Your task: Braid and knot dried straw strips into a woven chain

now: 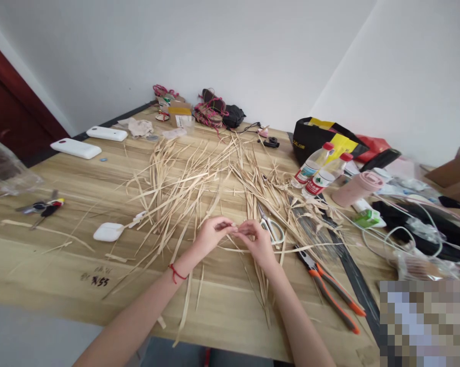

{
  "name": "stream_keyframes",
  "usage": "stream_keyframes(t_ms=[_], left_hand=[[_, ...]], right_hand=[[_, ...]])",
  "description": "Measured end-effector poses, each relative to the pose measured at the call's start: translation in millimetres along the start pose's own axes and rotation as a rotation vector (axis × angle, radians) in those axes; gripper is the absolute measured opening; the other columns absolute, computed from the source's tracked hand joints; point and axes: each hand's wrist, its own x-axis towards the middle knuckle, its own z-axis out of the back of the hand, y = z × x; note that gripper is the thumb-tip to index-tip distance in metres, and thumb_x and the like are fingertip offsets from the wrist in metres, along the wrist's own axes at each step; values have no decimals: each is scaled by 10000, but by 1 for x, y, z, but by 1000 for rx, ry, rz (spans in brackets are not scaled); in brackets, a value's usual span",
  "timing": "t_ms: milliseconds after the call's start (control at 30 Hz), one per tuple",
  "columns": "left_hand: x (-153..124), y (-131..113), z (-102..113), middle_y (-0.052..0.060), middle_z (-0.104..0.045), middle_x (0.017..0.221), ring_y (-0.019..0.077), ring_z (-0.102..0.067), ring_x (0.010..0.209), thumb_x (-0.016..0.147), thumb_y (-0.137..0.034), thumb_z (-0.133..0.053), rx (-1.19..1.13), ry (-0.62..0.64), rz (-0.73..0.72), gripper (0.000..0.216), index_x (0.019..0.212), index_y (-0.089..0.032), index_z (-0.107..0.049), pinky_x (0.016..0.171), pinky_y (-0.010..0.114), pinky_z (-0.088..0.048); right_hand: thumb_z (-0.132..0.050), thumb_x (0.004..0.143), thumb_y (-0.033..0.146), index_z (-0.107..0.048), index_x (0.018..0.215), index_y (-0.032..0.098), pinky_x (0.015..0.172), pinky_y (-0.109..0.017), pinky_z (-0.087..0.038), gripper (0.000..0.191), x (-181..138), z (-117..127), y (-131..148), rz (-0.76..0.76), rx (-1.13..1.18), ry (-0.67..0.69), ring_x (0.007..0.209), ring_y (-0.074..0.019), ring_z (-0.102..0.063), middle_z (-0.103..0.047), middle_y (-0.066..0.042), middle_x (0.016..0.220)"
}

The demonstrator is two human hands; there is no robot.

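My left hand, with a red cord at its wrist, and my right hand meet over the middle of the table. Both hands pinch thumb against fingers, tips almost touching. Between the tips shows a small pale bit of straw strip; the fingers hide most of it. Beneath and beyond the hands spreads a loose heap of dry, straw-coloured strips. Just right of my right hand lie scissors with white-and-green handles, partly covered. Further right are pliers with orange-and-black handles.
A white earphone case and a bunch of keys lie left. Two water bottles, a pink tumbler and a black-and-yellow bag stand right, near cables and plastic wrap. Pink cords and a small box sit at the back.
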Motion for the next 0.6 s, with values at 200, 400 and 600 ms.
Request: stream_keyframes(t_ms=[200, 400, 600], left_hand=[[0, -1, 1, 43, -668, 767, 161, -620, 716, 734, -354, -649, 34, -12, -20, 195, 775, -164, -645, 672, 273, -491], [-1, -7, 3, 34, -645, 735, 153, -598, 700, 771, -371, -607, 131, 1, -64, 206, 755, -165, -621, 670, 266, -468], [-2, -13, 4, 19, -592, 713, 141, -549, 699, 810, -352, -561, 248, -19, -160, 205, 728, -168, -597, 666, 259, -429]], right_hand=[[-622, 754, 361, -597, 874, 205, 705, -318, -531, 198, 0, -1, -3, 26, -27, 37, 736, -181, -660, -682, -51, 835], [-601, 782, 334, -630, 846, 203, 687, -297, -507, 149, 0, 1, -2, 41, -93, 43, 694, -166, -632, -678, -40, 798], [-615, 763, 367, -634, 843, 190, 672, -296, -504, 195, 3, 0, 2, -55, 17, 14, 683, -165, -628, -671, -47, 797]])
